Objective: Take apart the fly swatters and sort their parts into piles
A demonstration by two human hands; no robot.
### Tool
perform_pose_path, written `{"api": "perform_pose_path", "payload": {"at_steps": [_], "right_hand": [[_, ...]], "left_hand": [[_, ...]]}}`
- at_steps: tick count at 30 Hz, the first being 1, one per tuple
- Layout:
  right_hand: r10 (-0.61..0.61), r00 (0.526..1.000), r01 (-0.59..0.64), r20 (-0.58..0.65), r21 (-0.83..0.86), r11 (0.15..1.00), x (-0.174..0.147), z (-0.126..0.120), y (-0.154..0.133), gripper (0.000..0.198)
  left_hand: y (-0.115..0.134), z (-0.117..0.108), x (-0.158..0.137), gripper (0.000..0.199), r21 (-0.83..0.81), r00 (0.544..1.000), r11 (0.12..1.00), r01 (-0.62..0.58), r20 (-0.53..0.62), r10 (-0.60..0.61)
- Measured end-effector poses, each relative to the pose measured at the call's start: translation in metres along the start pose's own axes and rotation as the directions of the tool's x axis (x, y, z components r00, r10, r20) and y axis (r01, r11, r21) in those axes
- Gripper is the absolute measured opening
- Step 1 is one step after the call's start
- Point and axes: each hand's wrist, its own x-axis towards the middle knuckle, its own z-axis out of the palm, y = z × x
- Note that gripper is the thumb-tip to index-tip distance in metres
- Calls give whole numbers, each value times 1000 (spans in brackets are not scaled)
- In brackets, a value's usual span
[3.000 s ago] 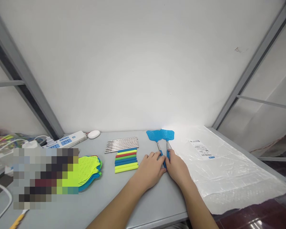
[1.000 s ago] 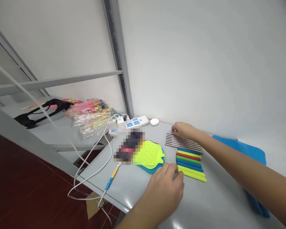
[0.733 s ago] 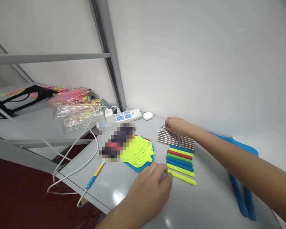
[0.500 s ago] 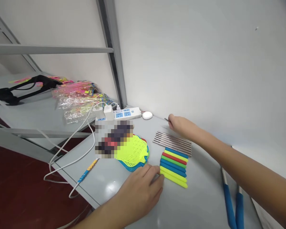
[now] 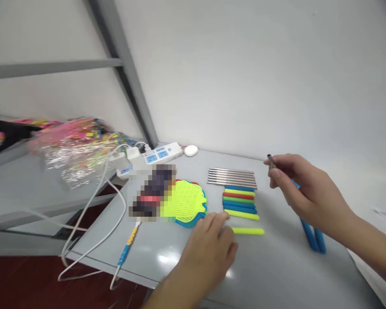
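Observation:
My right hand (image 5: 305, 184) is raised above the table's right side, its fingers closed round a metal rod (image 5: 270, 159) whose end sticks up. My left hand (image 5: 212, 244) lies low over the table with its fingertips closed on the near end of a yellow handle tube (image 5: 249, 231). Just beyond that tube is a row of coloured handle tubes (image 5: 239, 200) in blue, yellow, red and green. Behind the row several thin metal rods (image 5: 231, 177) lie side by side. Left of them rests a stack of fly swatter heads (image 5: 189, 201), a yellow mesh one on top.
Two blue handles (image 5: 312, 236) lie under my right forearm. At the back left are a white power strip (image 5: 162, 154) and a white oval object (image 5: 191, 150). A blurred-out item covers part of the swatter heads. A white cable (image 5: 93, 201) loops over the left edge; bagged goods (image 5: 80, 150) fill the shelf.
My right hand has moved right and nearer, carrying the rod away from the row. One yellow tube now lies apart from the others, at my left hand. The view has shifted.

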Motion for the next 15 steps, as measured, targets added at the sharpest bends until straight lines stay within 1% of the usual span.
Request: {"api": "perform_pose_path", "payload": {"at_steps": [3,5,7,9,11,13,15], "right_hand": [[126,987,-102,-96,224,969,-24,-12,-21,18],[195,972,-130,-135,384,914,-36,-19,-30,16],[280,948,-166,-149,519,839,-48,-23,-34,15],[375,917,-212,-138,626,751,-60,-26,-34,14],[454,886,-250,-96,726,641,-70,-26,-33,14],[498,866,-254,-41,822,509,-78,-28,-32,15],[505,863,-228,6,897,379,-83,-31,-32,24]], "left_hand": [[-4,2,0,14,-52,1000,999,-2,-2,2],[-6,4,2,18,-74,1000,997,-25,7,26],[-8,5,5,14,-87,997,994,-68,19,70],[-9,4,7,11,-106,993,988,-111,25,114],[-7,1,8,11,-154,989,978,-139,38,146],[-3,-4,8,15,-243,989,960,-136,31,148],[7,-10,8,17,-364,994,925,-112,-35,107]]}}
